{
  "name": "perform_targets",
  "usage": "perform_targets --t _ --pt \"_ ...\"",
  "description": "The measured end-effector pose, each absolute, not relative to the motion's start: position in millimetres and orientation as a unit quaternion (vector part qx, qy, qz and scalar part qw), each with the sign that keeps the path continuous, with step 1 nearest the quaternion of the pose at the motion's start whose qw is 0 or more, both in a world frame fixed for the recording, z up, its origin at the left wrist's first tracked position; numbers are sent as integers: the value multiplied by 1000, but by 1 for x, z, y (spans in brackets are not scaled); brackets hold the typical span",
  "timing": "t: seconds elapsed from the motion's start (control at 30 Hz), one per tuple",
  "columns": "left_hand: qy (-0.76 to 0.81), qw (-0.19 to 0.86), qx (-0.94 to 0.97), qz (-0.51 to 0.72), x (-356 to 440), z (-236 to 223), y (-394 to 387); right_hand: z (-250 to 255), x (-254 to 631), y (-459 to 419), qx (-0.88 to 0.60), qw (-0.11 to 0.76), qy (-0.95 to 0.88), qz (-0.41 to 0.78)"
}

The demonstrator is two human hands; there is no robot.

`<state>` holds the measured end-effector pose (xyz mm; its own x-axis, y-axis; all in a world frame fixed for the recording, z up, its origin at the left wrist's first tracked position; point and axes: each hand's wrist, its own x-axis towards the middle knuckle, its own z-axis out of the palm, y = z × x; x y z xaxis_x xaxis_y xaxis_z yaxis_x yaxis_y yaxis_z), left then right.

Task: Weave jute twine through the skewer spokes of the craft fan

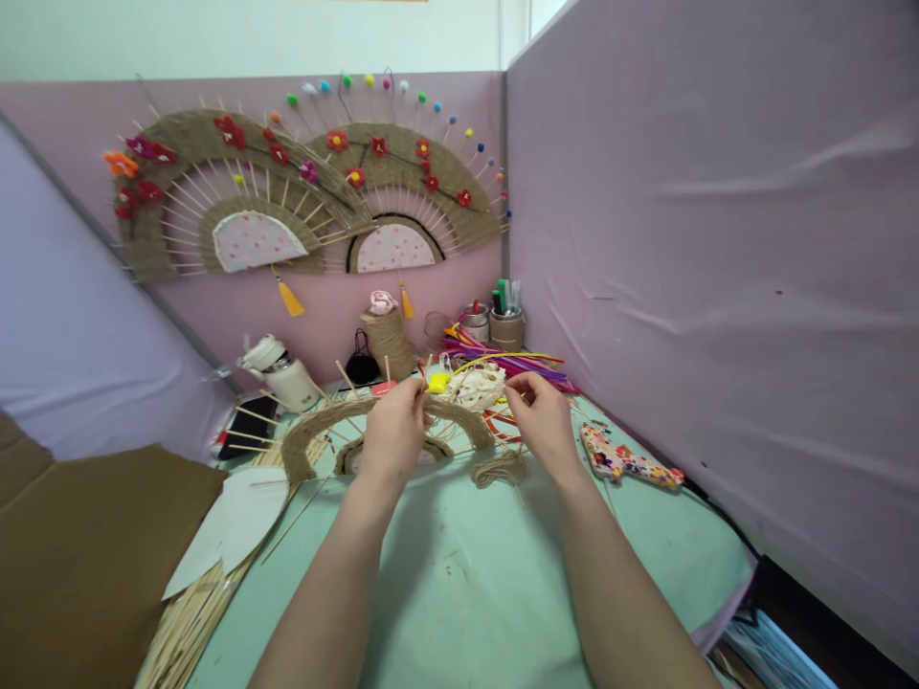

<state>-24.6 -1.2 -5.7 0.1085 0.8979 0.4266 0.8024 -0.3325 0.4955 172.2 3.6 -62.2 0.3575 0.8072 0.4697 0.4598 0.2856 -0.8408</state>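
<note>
My left hand [393,433] is closed in a pinch at the top of a half-round fan [316,429] wrapped in brown twine, with thin sticks poking out of it. Its fingertips meet the fan's outer band, and a small red bit shows just above them. My right hand [544,419] is closed too, thumb and forefinger together, to the right of the fan; whatever is between them is too small to make out. Below and between the hands lies a loose bundle of twine [499,469]. The fan's smaller inner arch [437,448] is partly hidden by my left hand.
Two finished fans [172,134] with felt flowers hang on the back panel. A twine spool [388,343], a white bottle [287,375] and colourful pipe cleaners [513,362] stand or lie behind. A flowery glue gun [632,459] is right; cardboard [93,565] and thin sticks [187,622] are left.
</note>
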Motion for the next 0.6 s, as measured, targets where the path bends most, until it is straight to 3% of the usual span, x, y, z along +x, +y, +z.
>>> perform_targets --t 0.27,0.6 --pt "567 52 747 345 -25 -4 4 -78 166 5 -630 397 -648 161" --pt "564 66 737 367 -30 0 1 -83 165 10 -643 410 -623 177"
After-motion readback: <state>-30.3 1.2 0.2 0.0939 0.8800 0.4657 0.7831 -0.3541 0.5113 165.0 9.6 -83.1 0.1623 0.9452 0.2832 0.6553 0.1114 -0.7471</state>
